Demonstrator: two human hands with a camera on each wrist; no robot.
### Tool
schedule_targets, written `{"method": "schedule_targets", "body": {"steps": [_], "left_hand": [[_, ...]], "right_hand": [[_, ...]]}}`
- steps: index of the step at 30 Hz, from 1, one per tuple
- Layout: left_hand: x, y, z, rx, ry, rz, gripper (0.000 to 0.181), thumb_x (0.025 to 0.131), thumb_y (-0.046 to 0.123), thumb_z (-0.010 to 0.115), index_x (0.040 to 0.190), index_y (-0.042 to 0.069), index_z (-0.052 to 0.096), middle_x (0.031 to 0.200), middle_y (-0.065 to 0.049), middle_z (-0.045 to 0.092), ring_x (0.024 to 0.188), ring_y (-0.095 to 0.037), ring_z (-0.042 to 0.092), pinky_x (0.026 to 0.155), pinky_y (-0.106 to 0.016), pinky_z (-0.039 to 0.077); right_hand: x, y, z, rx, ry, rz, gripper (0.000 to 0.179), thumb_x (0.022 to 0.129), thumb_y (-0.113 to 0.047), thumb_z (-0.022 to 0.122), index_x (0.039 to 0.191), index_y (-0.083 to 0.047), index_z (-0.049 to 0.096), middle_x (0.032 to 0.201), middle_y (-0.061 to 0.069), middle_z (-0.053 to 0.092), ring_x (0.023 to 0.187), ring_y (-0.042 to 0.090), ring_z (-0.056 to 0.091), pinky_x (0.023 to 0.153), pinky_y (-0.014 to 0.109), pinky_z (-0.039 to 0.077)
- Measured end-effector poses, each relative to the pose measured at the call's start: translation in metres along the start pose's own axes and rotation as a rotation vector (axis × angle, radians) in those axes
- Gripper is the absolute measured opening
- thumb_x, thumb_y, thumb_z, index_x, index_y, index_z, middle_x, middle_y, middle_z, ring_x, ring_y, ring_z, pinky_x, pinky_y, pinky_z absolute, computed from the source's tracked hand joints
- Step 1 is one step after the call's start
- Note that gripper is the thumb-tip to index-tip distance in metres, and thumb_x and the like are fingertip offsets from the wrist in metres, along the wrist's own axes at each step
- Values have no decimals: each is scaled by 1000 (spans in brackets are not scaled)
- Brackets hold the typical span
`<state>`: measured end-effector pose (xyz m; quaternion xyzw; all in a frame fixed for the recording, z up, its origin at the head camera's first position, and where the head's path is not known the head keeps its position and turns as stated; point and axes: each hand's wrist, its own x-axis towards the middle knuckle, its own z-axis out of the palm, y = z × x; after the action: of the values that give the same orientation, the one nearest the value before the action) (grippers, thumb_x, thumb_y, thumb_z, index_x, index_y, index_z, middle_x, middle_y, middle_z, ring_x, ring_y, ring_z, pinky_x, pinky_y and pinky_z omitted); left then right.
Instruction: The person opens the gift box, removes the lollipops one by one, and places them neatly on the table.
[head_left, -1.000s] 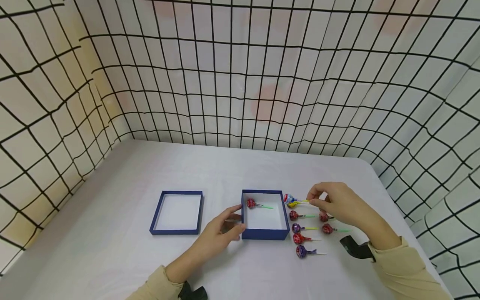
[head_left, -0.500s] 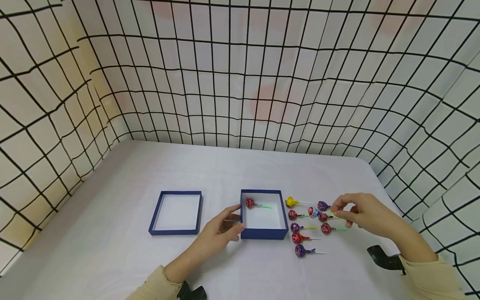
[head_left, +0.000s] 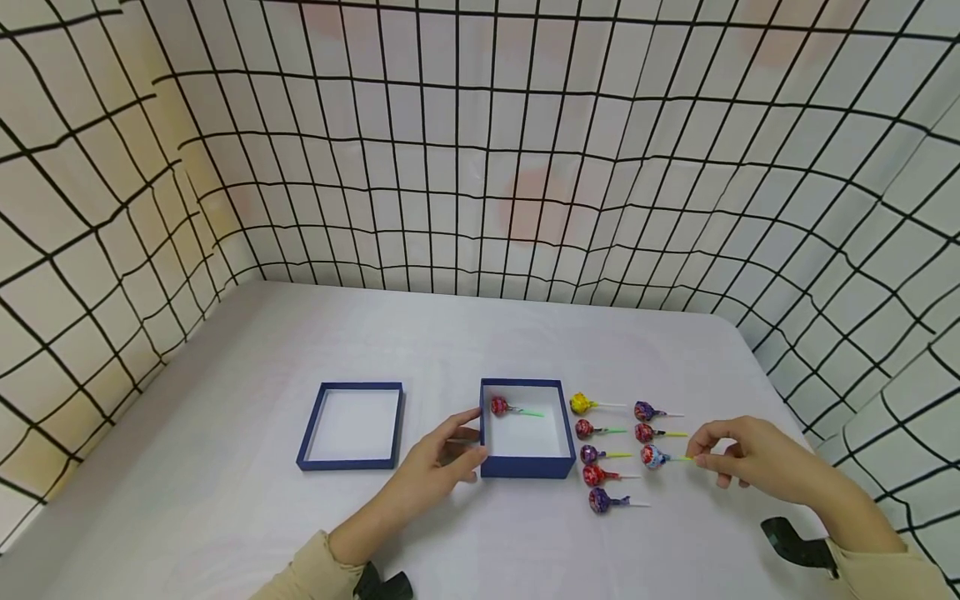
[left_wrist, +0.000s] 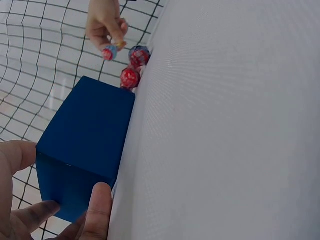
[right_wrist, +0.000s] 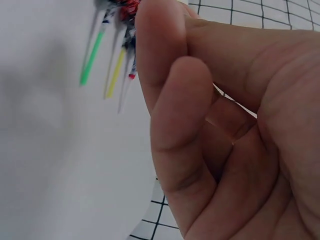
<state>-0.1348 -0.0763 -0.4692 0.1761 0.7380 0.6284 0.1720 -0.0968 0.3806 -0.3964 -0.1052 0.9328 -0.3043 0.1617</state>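
My right hand (head_left: 757, 458) pinches the stick of a blue lollipop (head_left: 654, 457), seen also above the table in the left wrist view. In the right wrist view, the right hand (right_wrist: 200, 130) fills the right side and its lollipop is hidden. My left hand (head_left: 442, 458) rests spread fingers on the left side of an open blue box (head_left: 528, 468). The left wrist view shows fingertips (left_wrist: 100, 200) touching the wall of the box (left_wrist: 90, 125). Inside the box lies a red lollipop (head_left: 500, 406) with a green stick.
A shallow blue lid (head_left: 348, 464) lies left of the box. Right of the box several lollipops form a column, among them a yellow lollipop (head_left: 581, 403) and a purple lollipop (head_left: 599, 500). Farther right lie another purple lollipop (head_left: 644, 411) and a red lollipop (head_left: 644, 432).
My right hand has carried the blue lollipop from beside the yellow one at the box's back right, rightward and toward me. My left hand stays at the box.
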Motion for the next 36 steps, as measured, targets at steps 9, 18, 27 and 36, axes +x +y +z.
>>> {"method": "schedule_targets", "body": {"steps": [9, 18, 27, 36], "left_hand": [[-1, -1, -1, 12, -5, -7, 62, 108, 25, 67, 163, 11, 44, 145, -23, 61, 112, -26, 72, 90, -35, 67], [-1, -1, -1, 16, -3, -16, 62, 108, 27, 69, 163, 12, 45, 145, -23, 62, 110, -24, 72, 89, -31, 67], [1, -1, -1, 40, 1, -21, 62, 107, 30, 69, 162, 13, 46, 144, -22, 62, 103, -21, 73, 91, -30, 66], [1, -2, 0, 50, -6, -13, 62, 108, 30, 68, 163, 12, 45, 143, -23, 62, 104, -21, 73, 91, -30, 66]], "right_hand": [[-3, 26, 13, 57, -36, -26, 4, 103, -11, 71, 105, -9, 73, 97, 1, 68, 63, 6, 62, 51, 25, 53], [-3, 34, 21, 71, -38, -18, 4, 103, -11, 72, 105, -8, 74, 94, 1, 68, 62, 5, 63, 51, 24, 53], [-2, 35, 22, 27, -4, 10, 4, 101, -13, 74, 103, -10, 75, 86, -3, 66, 62, 3, 57, 51, 22, 49], [-1, 36, 25, 5, 17, 31, 5, 99, -14, 76, 101, -10, 75, 76, -5, 64, 62, 2, 53, 52, 21, 46]]}}
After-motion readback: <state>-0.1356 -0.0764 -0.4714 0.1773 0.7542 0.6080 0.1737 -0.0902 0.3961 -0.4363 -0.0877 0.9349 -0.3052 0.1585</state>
